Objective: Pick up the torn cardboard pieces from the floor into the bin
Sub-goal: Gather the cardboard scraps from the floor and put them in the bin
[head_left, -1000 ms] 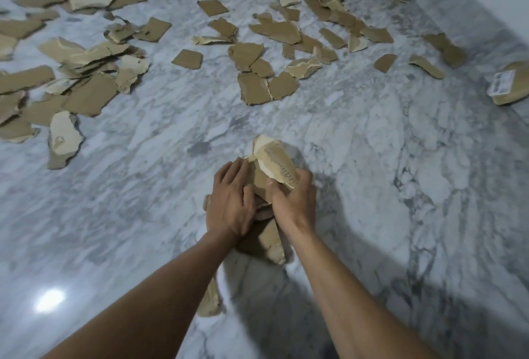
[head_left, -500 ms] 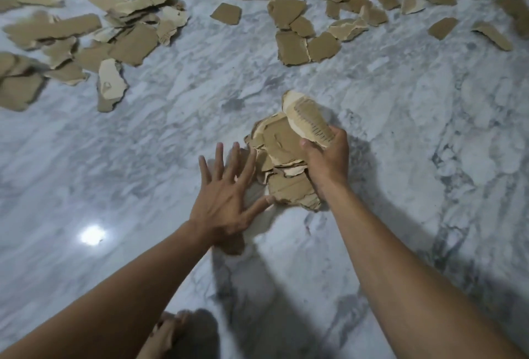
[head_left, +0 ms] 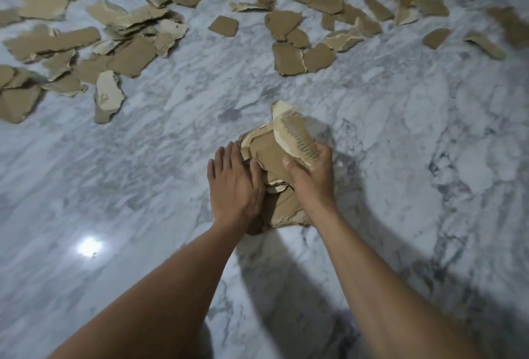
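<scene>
Both of the person's arms reach forward over a grey-veined marble floor (head_left: pixel 400 135). Between the hands sits a stack (head_left: pixel 267 155) of torn cardboard, just below the centre of the view. The right hand (head_left: pixel 310 184) grips the stack from its 3 o'clock side: the thumb presses onto the brown top sheet, and the other fingers curl around the far edge under a pale ribbed piece (head_left: pixel 294 135) that juts up toward 12 o'clock. The left hand (head_left: pixel 234 186) lies flat, palm down, against the stack's 9 o'clock side, its fingers held straight and close together, the tips pointing toward 12 o'clock. The stack's lower end shows between the two wrists; whether it touches the floor cannot be told.

Loose scraps (head_left: pixel 289 57) remain scattered across the floor from 9 o'clock through 12 to 2 o'clock, well apart from the hands; the thickest heap (head_left: pixel 86 49) lies at about 10 o'clock. A bright glare spot (head_left: pixel 89 246) sits at 8 o'clock beside the left forearm.
</scene>
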A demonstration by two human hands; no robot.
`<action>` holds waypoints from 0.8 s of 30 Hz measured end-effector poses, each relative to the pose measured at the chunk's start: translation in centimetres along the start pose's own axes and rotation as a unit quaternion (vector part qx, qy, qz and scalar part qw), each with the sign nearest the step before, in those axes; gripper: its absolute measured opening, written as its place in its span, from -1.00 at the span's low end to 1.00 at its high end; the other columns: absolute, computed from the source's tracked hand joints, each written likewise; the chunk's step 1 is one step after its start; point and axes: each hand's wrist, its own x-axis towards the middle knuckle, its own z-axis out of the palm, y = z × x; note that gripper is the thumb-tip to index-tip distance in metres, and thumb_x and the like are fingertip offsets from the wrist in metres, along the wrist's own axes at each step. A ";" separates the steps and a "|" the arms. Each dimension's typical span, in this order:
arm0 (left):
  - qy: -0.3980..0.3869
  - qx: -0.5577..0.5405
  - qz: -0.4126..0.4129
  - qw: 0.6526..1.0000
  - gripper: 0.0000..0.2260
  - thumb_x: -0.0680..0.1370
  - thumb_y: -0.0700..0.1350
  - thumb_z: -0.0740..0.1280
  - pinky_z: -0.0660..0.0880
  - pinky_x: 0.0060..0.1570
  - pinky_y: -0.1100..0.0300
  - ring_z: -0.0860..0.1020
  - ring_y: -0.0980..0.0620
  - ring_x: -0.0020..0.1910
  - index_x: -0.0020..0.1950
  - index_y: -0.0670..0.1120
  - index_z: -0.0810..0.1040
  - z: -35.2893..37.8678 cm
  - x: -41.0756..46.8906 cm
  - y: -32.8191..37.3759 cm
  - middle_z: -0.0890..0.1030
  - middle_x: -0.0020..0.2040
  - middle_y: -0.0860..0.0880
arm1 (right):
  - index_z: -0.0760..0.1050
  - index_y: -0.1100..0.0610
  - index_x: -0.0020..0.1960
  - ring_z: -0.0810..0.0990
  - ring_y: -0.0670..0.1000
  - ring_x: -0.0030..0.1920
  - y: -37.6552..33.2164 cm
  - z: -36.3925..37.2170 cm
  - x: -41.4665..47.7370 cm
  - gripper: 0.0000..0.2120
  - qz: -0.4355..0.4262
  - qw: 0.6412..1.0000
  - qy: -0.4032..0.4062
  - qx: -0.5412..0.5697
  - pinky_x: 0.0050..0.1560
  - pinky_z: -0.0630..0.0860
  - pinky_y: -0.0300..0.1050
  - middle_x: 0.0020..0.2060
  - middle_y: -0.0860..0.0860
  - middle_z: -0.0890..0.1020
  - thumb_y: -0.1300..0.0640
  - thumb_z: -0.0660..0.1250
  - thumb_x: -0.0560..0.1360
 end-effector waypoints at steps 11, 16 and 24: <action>0.037 -0.146 -0.073 0.986 -0.54 0.63 0.27 0.06 0.26 0.29 -0.05 0.47 -0.05 0.29 0.49 0.17 0.35 -0.3 0.5 2.3 0.47 0.36 -0.04 | 0.49 0.09 0.29 0.67 0.02 0.09 0.3 0.7 -0.7 -0.47 0.076 0.986 0.076 0.126 0.21 0.60 0.06 0.12 0.04 0.67 0.15 0.56 0.36; 0.067 -0.235 -0.101 0.964 -0.57 0.58 0.23 0.32 0.39 0.32 -0.07 0.51 0.28 0.12 0.42 0.17 0.45 -1.1 1.0 3.4 0.44 0.28 0.10 | 0.49 0.08 0.30 0.68 0.00 0.09 0.0 1.0 -0.8 -0.49 0.092 0.979 0.090 0.160 0.20 0.62 0.01 0.12 0.04 0.67 0.21 0.54 0.40; 0.046 -0.396 -0.092 0.912 -0.59 0.52 0.01 0.45 0.43 0.23 0.25 0.49 0.14 0.18 0.37 0.07 0.53 -1.9 2.3 5.2 0.47 0.26 0.08 | 0.46 0.07 0.30 0.67 0.02 0.09 -2.4 0.5 -0.9 -0.53 0.084 0.972 0.120 0.182 0.10 0.64 -0.06 0.12 0.05 0.65 0.25 0.51 0.45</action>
